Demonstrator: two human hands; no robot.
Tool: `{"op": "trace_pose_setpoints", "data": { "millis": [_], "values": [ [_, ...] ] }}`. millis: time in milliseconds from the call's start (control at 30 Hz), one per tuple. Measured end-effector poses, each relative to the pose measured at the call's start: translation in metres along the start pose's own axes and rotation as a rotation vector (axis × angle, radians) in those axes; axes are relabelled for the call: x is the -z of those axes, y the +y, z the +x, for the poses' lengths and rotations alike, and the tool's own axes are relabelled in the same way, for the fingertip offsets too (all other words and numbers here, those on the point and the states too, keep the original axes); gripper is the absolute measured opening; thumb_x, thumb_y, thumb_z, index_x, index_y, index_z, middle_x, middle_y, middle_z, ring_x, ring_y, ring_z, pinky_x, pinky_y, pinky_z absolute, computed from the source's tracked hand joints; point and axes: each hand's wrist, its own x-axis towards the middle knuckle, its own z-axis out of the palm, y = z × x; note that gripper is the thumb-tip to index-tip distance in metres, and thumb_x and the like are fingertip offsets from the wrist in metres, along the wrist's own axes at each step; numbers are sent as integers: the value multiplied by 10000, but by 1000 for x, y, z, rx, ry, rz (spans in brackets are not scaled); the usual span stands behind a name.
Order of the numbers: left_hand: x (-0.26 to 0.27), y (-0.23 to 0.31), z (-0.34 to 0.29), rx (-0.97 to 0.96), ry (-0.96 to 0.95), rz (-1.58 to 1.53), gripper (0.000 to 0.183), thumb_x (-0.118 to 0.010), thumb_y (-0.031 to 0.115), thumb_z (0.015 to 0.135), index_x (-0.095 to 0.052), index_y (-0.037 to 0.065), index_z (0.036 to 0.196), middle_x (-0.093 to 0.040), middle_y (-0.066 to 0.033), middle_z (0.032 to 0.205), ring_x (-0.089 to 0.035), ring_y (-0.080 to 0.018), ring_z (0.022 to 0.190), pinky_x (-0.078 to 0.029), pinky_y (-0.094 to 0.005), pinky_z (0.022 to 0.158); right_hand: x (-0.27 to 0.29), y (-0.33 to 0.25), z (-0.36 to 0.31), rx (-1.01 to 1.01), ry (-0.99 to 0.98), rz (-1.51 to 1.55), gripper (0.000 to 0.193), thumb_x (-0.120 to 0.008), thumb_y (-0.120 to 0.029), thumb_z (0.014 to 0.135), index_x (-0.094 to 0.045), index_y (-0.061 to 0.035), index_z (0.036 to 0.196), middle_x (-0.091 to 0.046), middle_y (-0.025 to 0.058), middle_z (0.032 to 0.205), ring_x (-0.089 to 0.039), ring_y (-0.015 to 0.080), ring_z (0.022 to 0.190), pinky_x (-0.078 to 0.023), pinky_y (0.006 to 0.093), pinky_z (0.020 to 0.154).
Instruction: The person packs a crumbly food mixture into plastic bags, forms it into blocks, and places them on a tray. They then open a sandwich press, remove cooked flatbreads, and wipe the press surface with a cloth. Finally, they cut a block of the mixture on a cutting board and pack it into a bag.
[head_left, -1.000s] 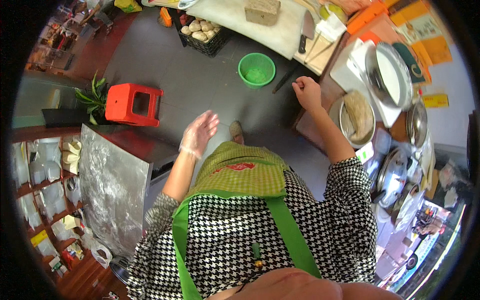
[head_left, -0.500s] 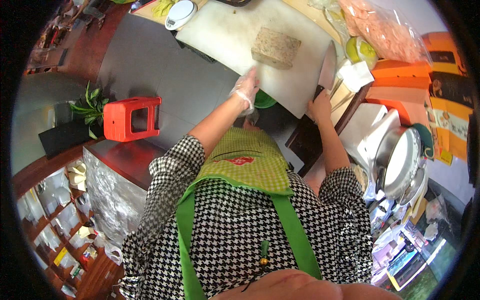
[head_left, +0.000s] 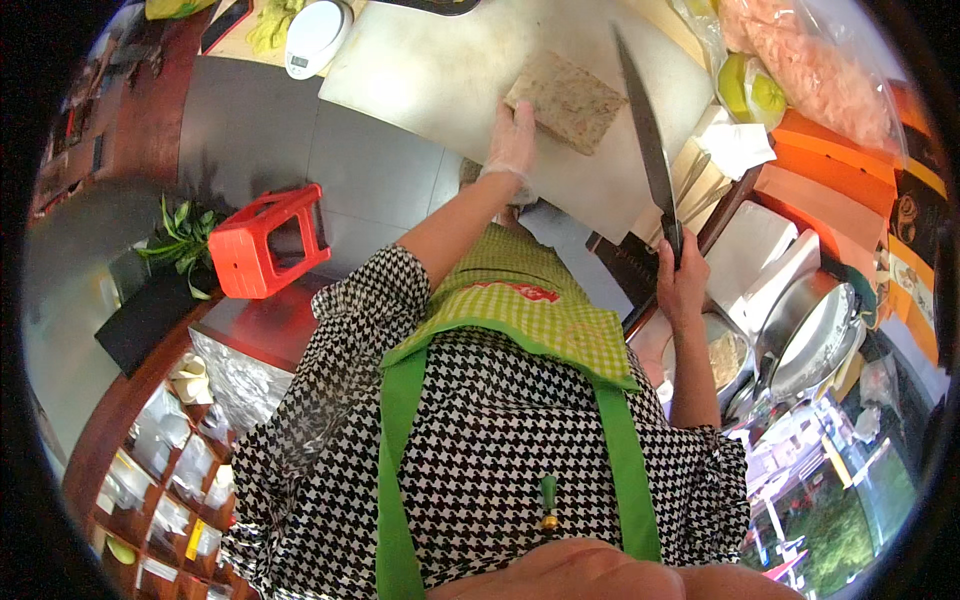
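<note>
A speckled grey-tan block of food, shaped like a loaf, lies on the white cutting board. My left hand, in a clear plastic glove, reaches to the block's near left corner. Its fingers are stretched out, with the fingertips against that corner. My right hand is bare and closed around the black handle of a large kitchen knife. The long blade points away from me, to the right of the block and apart from it.
A white kitchen scale stands left of the board. Bags of pink food and green fruit, white paper and orange boxes crowd the right. Metal pans sit nearer. A red stool stands on the floor.
My left hand has moved forward from the board's near edge to the block. My right hand has lifted the knife off the board's right side and drawn it closer to me.
</note>
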Motion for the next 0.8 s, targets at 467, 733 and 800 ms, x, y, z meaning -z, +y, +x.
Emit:
{"op": "trace_pose_setpoints", "data": {
  "millis": [467, 733, 800],
  "values": [
    [6, 24, 48, -199, -154, 265, 756, -466, 569, 933, -362, 17, 1439, -535, -260, 1343, -506, -403, 1252, -389, -423, 1035, 6, -23, 6, 91, -87, -98, 282, -618, -157, 929, -529, -14, 1154, -637, 221, 811, -638, 415, 724, -499, 471, 625],
    [9, -7, 65, -189, -259, -18, 710, -552, 482, 942, -361, 14, 1440, -553, -200, 1331, -521, -308, 1237, -388, -369, 1030, 14, -22, 15, 179, -95, -193, 280, -636, -166, 908, -526, -16, 1117, -642, 222, 874, -642, 404, 743, -505, 473, 620],
    [10, -12, 65, -196, -254, -49, 657, -558, 454, 952, -386, 14, 1407, -561, -161, 1291, -518, -265, 1204, -389, -352, 1014, 18, -23, 17, 191, -115, -212, 271, -638, -177, 908, -522, -19, 1095, -641, 218, 856, -643, 403, 734, -506, 474, 615]
  ]
}}
